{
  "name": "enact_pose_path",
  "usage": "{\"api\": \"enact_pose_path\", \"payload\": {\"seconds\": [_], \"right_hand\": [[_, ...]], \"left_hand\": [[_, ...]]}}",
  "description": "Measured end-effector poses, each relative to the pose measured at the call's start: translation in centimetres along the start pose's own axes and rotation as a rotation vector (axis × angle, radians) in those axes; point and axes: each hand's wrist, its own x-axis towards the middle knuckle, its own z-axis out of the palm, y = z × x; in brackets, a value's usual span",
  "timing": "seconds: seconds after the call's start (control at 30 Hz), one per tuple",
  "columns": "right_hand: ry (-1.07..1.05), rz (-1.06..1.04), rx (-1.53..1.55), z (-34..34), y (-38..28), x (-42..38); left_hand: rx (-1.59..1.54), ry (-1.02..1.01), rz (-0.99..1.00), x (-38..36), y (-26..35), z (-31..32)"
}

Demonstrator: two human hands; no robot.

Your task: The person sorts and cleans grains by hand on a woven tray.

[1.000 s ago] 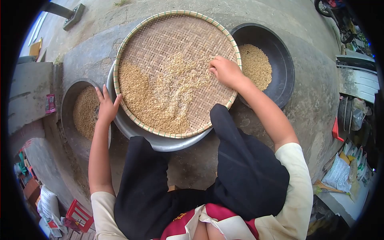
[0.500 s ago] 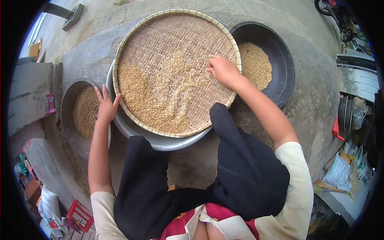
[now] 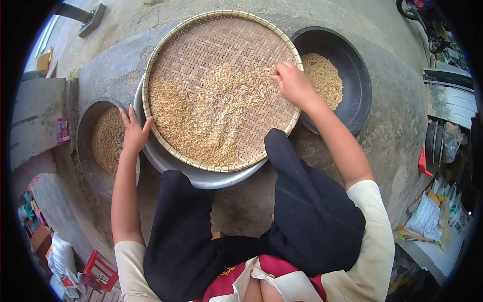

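Since the earlier frames the right hand (image 3: 294,83) has shifted toward the right rim of the woven tray (image 3: 221,30), fingers curled and pinched over the rice grains (image 3: 201,113); whether it holds any I cannot tell. Open, the left hand (image 3: 133,132) rests flat against the tray's left edge. Under the tray sits a metal basin (image 3: 201,176), flanked by a grey bowl (image 3: 88,121) and a black bowl (image 3: 354,75), both holding grain.

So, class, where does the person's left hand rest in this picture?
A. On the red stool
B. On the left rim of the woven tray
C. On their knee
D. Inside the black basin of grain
B: the left hand lies open against the left rim of the woven tray, beside the grain.
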Motion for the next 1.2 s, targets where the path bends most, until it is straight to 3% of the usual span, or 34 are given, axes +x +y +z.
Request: {"api": "enact_pose_path", "payload": {"seconds": [0.03,0.1,0.23,0.33,0.4,0.5,0.8,1.2], "right_hand": [[-0.001,-0.001,-0.001,-0.9,0.4,-0.3],[0.097,0.195,0.062,-2.8,1.8,-1.1],[0.27,0.292,-0.042,-4.5,4.7,-3.0],[0.267,0.294,-0.012,-4.3,4.0,-3.5],[0.086,0.178,0.242,-2.9,2.3,-2.9],[0.064,0.084,0.312,0.8,0.8,-2.1],[-0.049,0.23,0.065,4.0,-0.9,-0.6],[-0.02,0.219,0.034,3.1,-0.6,-0.7]], "left_hand": [[0.003,-0.005,-0.004,0.0,0.1,-0.1],[0.0,-0.001,-0.003,0.0,0.0,0.0],[0.023,0.035,0.025,0.2,-0.5,0.4],[0.013,0.014,0.014,0.1,-0.2,0.2],[0.01,0.003,0.003,0.0,0.1,0.0],[0.007,0.0,-0.004,0.0,-0.1,0.1],[0.002,0.01,0.009,0.2,-0.5,0.4],[0.011,0.003,0.006,0.2,-0.4,0.3]]}}
